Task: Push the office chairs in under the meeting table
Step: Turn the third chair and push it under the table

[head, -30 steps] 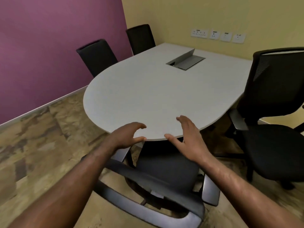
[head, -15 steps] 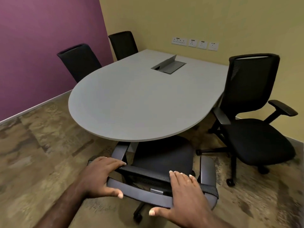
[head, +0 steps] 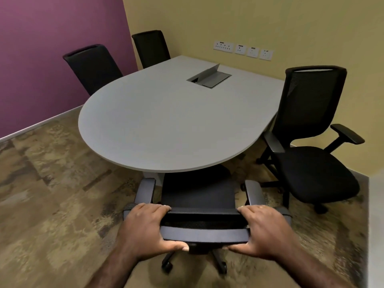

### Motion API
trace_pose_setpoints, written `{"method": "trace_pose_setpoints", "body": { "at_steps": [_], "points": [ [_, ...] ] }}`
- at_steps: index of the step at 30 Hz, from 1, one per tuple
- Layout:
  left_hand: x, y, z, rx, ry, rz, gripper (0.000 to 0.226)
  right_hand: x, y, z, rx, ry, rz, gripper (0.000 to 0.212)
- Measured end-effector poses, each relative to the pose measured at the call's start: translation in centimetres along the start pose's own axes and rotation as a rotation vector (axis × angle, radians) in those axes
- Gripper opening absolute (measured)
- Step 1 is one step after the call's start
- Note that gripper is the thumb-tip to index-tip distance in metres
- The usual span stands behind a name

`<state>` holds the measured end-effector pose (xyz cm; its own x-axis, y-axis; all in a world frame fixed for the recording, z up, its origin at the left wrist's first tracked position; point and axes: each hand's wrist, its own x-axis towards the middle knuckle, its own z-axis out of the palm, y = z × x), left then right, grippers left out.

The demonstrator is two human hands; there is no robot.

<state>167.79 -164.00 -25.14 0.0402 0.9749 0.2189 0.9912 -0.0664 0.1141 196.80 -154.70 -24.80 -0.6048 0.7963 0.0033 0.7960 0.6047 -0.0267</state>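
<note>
Black mesh and grey plastic now fill both hands: the left hand (head: 145, 229) and the right hand (head: 268, 231) each hold the top edge of the near office chair's backrest (head: 204, 224), fingers curled over the front and thumbs underneath. A second ago both hands were raised, spread and empty, above the near rim of the grey meeting surface (head: 166, 121); half a second ago they were only coming down on the backrest. So the grasp is new, and I judge that the push is just starting.

The near office chair (head: 199, 194) stands directly ahead of the hands. The front of its seat is already under the rounded rim, while its two armrests and backrest are outside, on the hand side of the rim. It seems not fully in yet.

To the right of the right hand, and further away, another office chair (head: 311, 142) stands pulled out and turned at an angle beside the surface; I think it needs a push too. Far ahead and to the left of the left hand, two more chairs (head: 93, 67) stand close against the far side; only their backs are visible.

A straight forward push should bring the armrests to the rim, and whether they pass below it I cannot tell.
</note>
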Motion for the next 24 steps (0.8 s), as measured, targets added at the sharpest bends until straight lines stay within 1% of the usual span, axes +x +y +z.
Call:
{"method": "trace_pose_setpoints", "body": {
  "at_steps": [3, 6, 11, 16, 20, 24],
  "points": [
    [0.6, 2.0, 0.2, -0.011, 0.000, -0.055, 0.096, 0.3, 2.4, -0.1, -0.041, 0.038, -0.003, 0.096],
    [1.7, 3.0, 0.3, -0.018, -0.012, -0.107, 0.096, 1.4, 4.1, -0.3, -0.048, 0.019, -0.011, 0.098],
    [4.0, 3.1, 0.8, 0.018, -0.031, -0.145, 0.095, 4.4, 5.8, -0.5, -0.055, 0.019, -0.061, 0.106],
    [7.2, 3.0, 1.7, 0.012, -0.028, -0.177, 0.097, 7.8, 8.2, -0.4, -0.048, 0.075, -0.097, 0.099],
    [10.0, 2.8, 2.6, 0.001, -0.019, -0.221, 0.100, 11.0, 10.3, -0.2, -0.019, 0.117, -0.126, 0.099],
    [12.7, 2.7, 3.1, 0.003, 0.033, -0.235, 0.094, 13.9, 12.5, 0.0, -0.014, 0.160, -0.179, 0.094]
  ]
}}
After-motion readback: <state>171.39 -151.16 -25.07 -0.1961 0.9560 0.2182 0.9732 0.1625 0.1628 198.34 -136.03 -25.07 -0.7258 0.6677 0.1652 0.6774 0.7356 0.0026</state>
